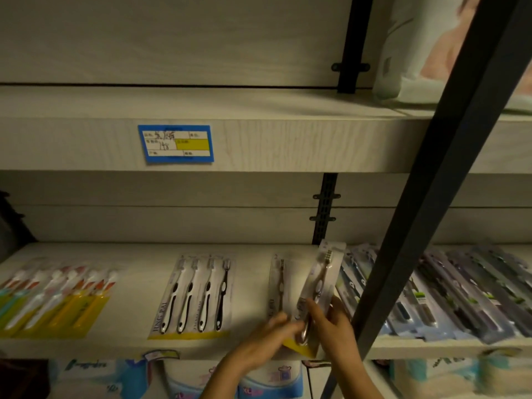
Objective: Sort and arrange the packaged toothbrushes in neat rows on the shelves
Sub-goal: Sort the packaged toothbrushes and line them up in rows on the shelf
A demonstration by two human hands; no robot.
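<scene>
On the pale wood shelf (138,295) — toothbrush packs (198,295), dim aisle.

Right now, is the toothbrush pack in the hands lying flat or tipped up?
Tipped up: the pack slants above the shelf, gripped at its bottom end.

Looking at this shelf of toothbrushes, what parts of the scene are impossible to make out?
All in the head view:
- Price label: the handwriting is too small and dim to read.
- Packs at right: blurred, and partly hidden behind the dark post.
- Lower end of the held toothbrush pack: covered by the left hand and right hand.
- Goods on the shelf below: cut off by the bottom edge.
</scene>
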